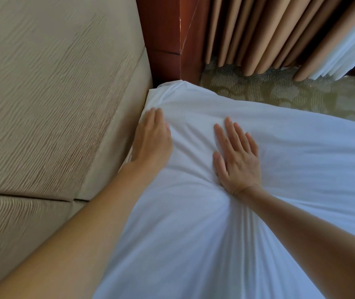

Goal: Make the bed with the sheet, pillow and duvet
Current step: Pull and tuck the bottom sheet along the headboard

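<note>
White sheet (280, 169) covers the bed across the lower right of the frame. It is drawn over the mattress corner (172, 91) at upper centre, where it bunches in small folds against the beige padded headboard (53, 93) filling the left. Neither pillow nor duvet is in view.

The seam between mattress and headboard runs diagonally from the lower middle of the frame up to that corner. The left hand (153, 137) lies along this seam, its fingers (157, 114) held together and nearly straight, pointing up-frame with the corner just beyond their tips. It is clearly the nearer hand to the loose folds. It appears to press the cloth rather than grip it, though its thumb side is turned away, so a pinch there cannot be ruled out.

The right hand (237, 156) lies to the right of it on top of the bed, palm flat, fingers spread and straight, holding nothing. Its heel bears down, and creases fan out from the wrist toward the bottom of the frame. Both forearms reach in from the lower edge.

Judging by this, the sheet is being smoothed and tucked at the head corner. The next move probably pushes the slack down into the seam.
</note>
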